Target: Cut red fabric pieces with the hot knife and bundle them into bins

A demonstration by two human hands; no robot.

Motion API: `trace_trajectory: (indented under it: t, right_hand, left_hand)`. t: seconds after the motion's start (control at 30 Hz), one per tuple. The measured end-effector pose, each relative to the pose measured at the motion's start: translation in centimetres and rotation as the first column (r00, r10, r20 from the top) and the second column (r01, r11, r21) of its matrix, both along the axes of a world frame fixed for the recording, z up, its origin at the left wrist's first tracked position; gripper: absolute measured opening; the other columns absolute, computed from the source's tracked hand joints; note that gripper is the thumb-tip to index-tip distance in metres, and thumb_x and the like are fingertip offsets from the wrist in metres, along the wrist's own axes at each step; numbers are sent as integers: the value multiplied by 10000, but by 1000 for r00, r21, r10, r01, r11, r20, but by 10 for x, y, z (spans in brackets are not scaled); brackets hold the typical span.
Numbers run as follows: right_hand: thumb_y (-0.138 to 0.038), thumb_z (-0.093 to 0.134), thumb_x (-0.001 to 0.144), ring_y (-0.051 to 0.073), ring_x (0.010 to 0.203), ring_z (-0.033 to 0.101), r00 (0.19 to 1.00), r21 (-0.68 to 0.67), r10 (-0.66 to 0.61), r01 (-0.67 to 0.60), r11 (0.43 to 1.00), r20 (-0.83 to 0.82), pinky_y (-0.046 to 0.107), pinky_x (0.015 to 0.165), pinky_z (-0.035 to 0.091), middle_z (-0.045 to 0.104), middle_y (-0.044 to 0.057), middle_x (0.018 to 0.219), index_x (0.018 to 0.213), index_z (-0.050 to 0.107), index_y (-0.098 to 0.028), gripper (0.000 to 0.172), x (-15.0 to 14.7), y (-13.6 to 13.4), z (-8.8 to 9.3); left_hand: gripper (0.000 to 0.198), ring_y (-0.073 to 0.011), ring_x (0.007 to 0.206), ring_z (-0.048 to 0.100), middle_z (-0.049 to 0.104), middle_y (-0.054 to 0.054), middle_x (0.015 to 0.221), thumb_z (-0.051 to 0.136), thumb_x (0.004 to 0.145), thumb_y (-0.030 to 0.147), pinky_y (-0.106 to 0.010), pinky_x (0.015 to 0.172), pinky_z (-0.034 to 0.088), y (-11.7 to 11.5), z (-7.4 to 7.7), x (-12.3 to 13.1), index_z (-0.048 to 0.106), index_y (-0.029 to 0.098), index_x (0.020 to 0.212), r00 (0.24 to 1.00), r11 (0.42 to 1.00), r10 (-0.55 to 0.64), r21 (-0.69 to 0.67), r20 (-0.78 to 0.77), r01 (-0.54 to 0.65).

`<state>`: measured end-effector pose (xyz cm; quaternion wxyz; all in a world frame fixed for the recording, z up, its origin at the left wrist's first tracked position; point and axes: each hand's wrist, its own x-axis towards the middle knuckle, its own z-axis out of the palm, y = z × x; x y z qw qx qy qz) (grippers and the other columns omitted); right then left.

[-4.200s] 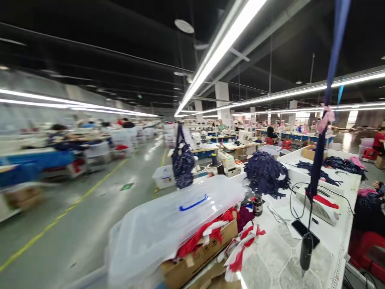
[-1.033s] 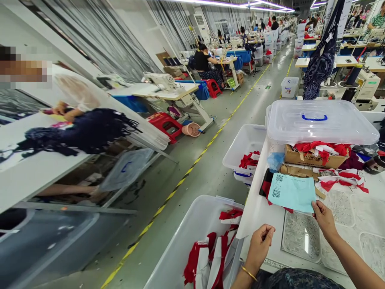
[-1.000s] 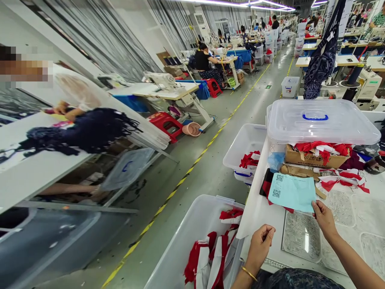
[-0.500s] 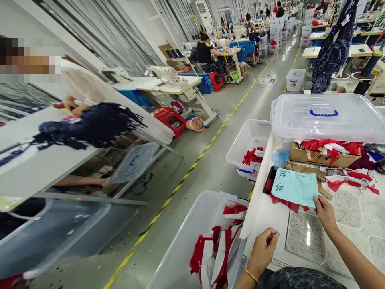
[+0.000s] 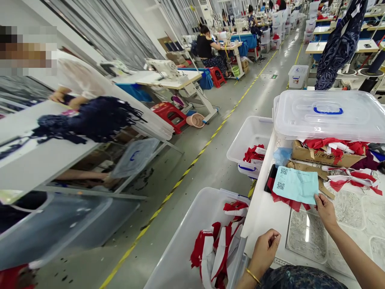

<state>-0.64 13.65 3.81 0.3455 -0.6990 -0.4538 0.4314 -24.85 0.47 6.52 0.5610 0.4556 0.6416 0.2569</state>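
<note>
My right hand (image 5: 325, 212) pinches the lower right corner of a pale blue paper slip (image 5: 296, 185) printed with QR codes. The slip lies on a red fabric piece (image 5: 288, 202) at the edge of a white table (image 5: 261, 216). My left hand (image 5: 265, 249), with a gold bangle on the wrist, hangs with curled fingers over the table edge and holds nothing I can see. Just beside it, a clear plastic bin (image 5: 183, 245) holds folded red-and-white fabric strips (image 5: 219, 251).
A clear lidded box (image 5: 327, 114) sits on a cardboard box (image 5: 327, 156) of red fabric. A smaller bin (image 5: 249, 140) stands beyond the table edge. A yellow-striped aisle (image 5: 192, 160) separates me from sewing tables, where a co-worker (image 5: 206, 48) sits.
The view has swung down from the ceiling lights and aisle to my hands and table. Over the last second, my hands and the blue slip have barely moved.
</note>
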Motion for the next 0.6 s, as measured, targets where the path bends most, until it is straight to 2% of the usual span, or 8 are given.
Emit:
trace_trajectory:
  t: [0.33, 0.43, 0.53, 0.6]
  right_hand:
    - [-862, 497, 658, 155, 509, 474, 1000, -20, -8, 8, 1000, 12, 306, 531, 413, 509, -18, 520, 715, 564, -206, 662, -9, 10, -1]
    - [-851, 511, 654, 186, 571, 544, 1000, -10, 13, -13, 1000, -6, 331, 574, 464, 571, 3, 615, 960, 608, -177, 747, -15, 14, 3]
    - [-826, 527, 669, 212, 708, 596, 1000, 50, 18, -18, 999, 14, 353, 637, 496, 638, 76, 878, 1256, 498, -152, 894, -21, 12, 9]
    - [-783, 544, 705, 215, 775, 583, 995, 160, -38, 22, 987, 97, 340, 628, 483, 609, 133, 1046, 1268, 489, -146, 852, -24, 7, 13]
  left_hand:
    - [318, -133, 592, 416, 450, 36, 603, 501, 843, 457, -262, 585, 288, -12, -7, -5, 615, 163, 796, 999, 999, 33, -3, -32, -33]
    - [288, -131, 582, 415, 459, 35, 596, 510, 832, 424, -262, 579, 283, -16, -4, -4, 635, 166, 795, 997, 998, 66, -8, -34, -66]
    - [250, -131, 575, 428, 488, 28, 590, 530, 804, 382, -259, 573, 291, -24, 1, -5, 660, 170, 782, 993, 993, 112, -20, -35, -113]
    - [225, -131, 570, 435, 514, 25, 590, 552, 780, 358, -255, 567, 304, -31, 4, -9, 682, 175, 785, 987, 987, 160, -23, -24, -160]
